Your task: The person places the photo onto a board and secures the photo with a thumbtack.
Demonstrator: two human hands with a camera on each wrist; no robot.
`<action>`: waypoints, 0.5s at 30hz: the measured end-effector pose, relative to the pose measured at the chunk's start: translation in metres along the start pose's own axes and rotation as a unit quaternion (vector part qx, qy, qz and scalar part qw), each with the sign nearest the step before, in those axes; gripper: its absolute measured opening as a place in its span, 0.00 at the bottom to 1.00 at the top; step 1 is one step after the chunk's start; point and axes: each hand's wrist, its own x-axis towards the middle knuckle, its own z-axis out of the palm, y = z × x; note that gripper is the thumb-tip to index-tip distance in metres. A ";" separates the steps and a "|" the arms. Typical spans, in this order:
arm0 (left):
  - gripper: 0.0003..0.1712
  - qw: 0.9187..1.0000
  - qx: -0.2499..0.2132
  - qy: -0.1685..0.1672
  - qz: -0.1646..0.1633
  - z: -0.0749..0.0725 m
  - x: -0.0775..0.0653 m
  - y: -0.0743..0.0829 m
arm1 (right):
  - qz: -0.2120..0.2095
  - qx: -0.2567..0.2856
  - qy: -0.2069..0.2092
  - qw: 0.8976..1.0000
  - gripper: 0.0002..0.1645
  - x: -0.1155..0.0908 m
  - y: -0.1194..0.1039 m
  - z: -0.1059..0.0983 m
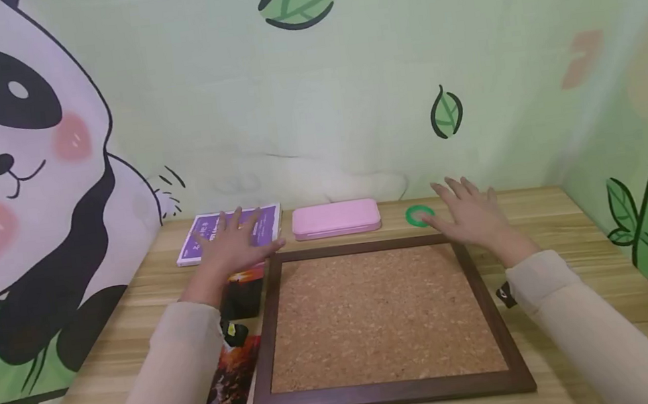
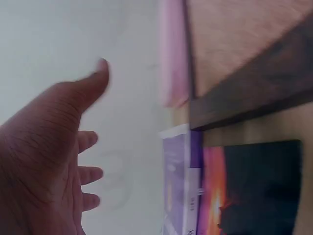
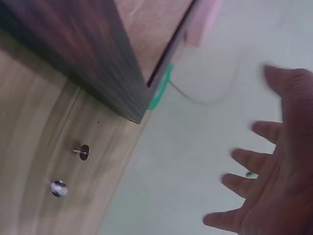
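My left hand (image 1: 233,244) is raised with its fingers spread, overlapping the purple book (image 1: 268,218) in the head view. My right hand (image 1: 472,215) is held up the same way beyond the board's far right corner, and its thumb overlaps a green ring (image 1: 417,208). Neither hand holds anything. Between the forearms lies a corkboard (image 1: 381,315) in a dark wooden frame. Along its left side are two photo prints: one dark with an orange band (image 2: 254,186), the other red and black (image 1: 232,392), each partly covered by my left arm in the head view.
A pink case (image 1: 336,218) lies behind the corkboard, close to the painted wall (image 1: 347,92). To the board's right, two metal thumbtacks show in the right wrist view, one on its side (image 3: 84,152) and another (image 3: 58,188) beside it. Wood-grain tabletop (image 1: 116,379) surrounds everything.
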 end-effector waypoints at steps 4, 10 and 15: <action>0.56 0.997 -0.067 0.018 -0.021 -0.012 -0.014 -0.025 | -0.014 0.060 -0.004 0.998 0.38 -0.016 0.014 0.000; 0.56 0.981 -0.174 0.010 -0.085 -0.011 -0.039 -0.063 | -0.013 0.164 -0.025 0.986 0.22 -0.048 0.048 0.008; 0.53 0.970 -0.213 -0.026 -0.111 0.007 -0.053 -0.079 | -0.017 0.196 -0.045 0.979 0.19 -0.064 0.066 0.019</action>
